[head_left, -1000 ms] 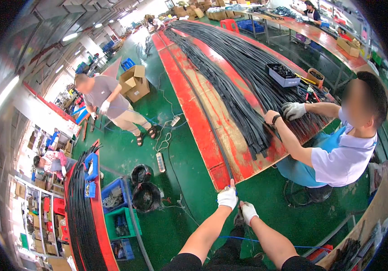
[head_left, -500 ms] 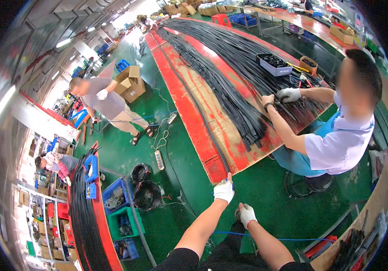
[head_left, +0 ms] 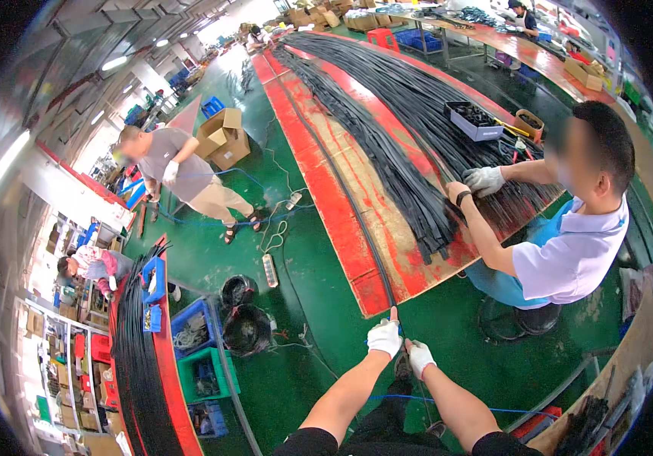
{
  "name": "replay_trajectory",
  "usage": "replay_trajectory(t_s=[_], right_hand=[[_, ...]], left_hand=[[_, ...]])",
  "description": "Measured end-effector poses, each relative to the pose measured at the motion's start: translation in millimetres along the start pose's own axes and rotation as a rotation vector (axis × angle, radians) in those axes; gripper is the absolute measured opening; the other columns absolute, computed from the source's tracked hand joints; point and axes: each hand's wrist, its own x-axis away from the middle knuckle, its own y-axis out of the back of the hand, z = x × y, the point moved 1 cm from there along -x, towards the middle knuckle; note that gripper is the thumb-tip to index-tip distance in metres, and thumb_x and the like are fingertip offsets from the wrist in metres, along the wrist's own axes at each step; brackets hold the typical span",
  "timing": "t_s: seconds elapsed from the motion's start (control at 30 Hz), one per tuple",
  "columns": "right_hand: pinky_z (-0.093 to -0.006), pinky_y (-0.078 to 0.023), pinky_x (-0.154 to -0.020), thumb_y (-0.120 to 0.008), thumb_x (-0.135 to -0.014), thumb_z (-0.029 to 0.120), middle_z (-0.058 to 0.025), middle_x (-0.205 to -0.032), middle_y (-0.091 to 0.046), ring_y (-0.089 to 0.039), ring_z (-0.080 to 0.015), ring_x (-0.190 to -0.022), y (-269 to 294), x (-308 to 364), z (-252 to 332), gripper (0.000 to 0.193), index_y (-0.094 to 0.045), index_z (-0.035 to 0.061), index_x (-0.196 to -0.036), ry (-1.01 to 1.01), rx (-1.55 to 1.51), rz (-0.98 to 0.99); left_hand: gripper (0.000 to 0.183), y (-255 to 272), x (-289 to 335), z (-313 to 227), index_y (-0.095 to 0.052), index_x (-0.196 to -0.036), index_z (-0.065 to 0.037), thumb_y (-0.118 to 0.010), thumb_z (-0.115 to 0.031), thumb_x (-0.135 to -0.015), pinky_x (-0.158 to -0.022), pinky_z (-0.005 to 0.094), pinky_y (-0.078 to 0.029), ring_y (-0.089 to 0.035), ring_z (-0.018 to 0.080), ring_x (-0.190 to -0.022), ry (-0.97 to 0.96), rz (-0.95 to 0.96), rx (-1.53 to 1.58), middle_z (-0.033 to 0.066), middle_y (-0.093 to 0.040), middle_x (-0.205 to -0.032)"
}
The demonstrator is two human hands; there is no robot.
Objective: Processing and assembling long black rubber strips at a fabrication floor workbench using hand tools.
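Observation:
A long black strip, possibly a tube, runs down the near-left edge of the red-topped table to its near corner. My left hand, in a white glove with bare fingertips, is closed around the strip's near end just off that corner. Something small and blue shows by its fingers. Close to its right, my gloved right hand has its fingers pinched together; what lies in them is too small to tell. A thin blue cord passes across below my hands.
Black strips lie bunched on the table. A co-worker sits at its right, hands on the strips near a bin of black parts. Another person stands left. Black buckets and a power strip are on the floor.
My right hand has come up beside my left hand, which has shifted slightly right and down. The standing person's arm has lowered, with a blue cord near it.

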Motion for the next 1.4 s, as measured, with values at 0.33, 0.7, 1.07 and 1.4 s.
replay_trajectory(t_s=[0.33,0.7,1.07,1.4], right_hand=[[-0.0359,-0.050,-0.087,-0.062,-0.106,0.042,-0.0102,-0.105,-0.073,-0.063,-0.0202,-0.095,-1.1,-21.8,-12.3,0.049,-0.069,-0.0034,-0.124,-0.005,-0.107,-0.033],[-0.0307,-0.039,-0.049,-0.059,-0.109,0.033,0.0019,-0.074,-0.058,-0.050,-0.0120,-0.058,-18.9,-25.9,31.9,0.026,-0.068,0.0091,-0.105,-0.030,-0.069,0.069],[-0.0322,-0.038,-0.044,-0.055,-0.109,0.034,-0.0011,-0.072,-0.056,-0.049,-0.0141,-0.051,-30.7,-32.0,72.4,0.029,-0.064,0.0068,-0.116,-0.021,-0.017,0.082],[-0.0330,-0.035,-0.043,-0.057,-0.108,0.034,-0.0017,-0.066,-0.054,-0.047,-0.0147,-0.047,-48.2,-92.9,115.6,0.029,-0.062,0.0055,-0.106,0.140,0.043,0.020]], left_hand=[[0.091,-4.7,-5.1,5.1,-0.033,-0.165,-0.011,-0.071,-0.024,-0.083,-0.086,0.0467,-0.058,-0.072,0.0364,-0.096,0.035,0.067,0.027,0.0187,-0.070,-0.111],[0.095,4.2,-32.9,14.9,-0.028,-0.167,-0.010,-0.072,-0.031,-0.086,-0.087,0.0477,-0.058,-0.072,0.0379,-0.101,0.106,0.053,0.014,0.0213,-0.069,-0.117],[0.091,10.0,-69.2,22.6,-0.031,-0.166,-0.009,-0.071,-0.029,-0.087,-0.085,0.0478,-0.059,-0.073,0.0364,-0.097,0.111,0.004,-0.030,0.0194,-0.069,-0.115],[0.089,45.5,-124.4,31.7,-0.030,-0.166,-0.010,-0.070,-0.029,-0.088,-0.086,0.0478,-0.059,-0.073,0.0380,-0.100,0.148,-0.041,0.006,0.0202,-0.069,-0.119]])
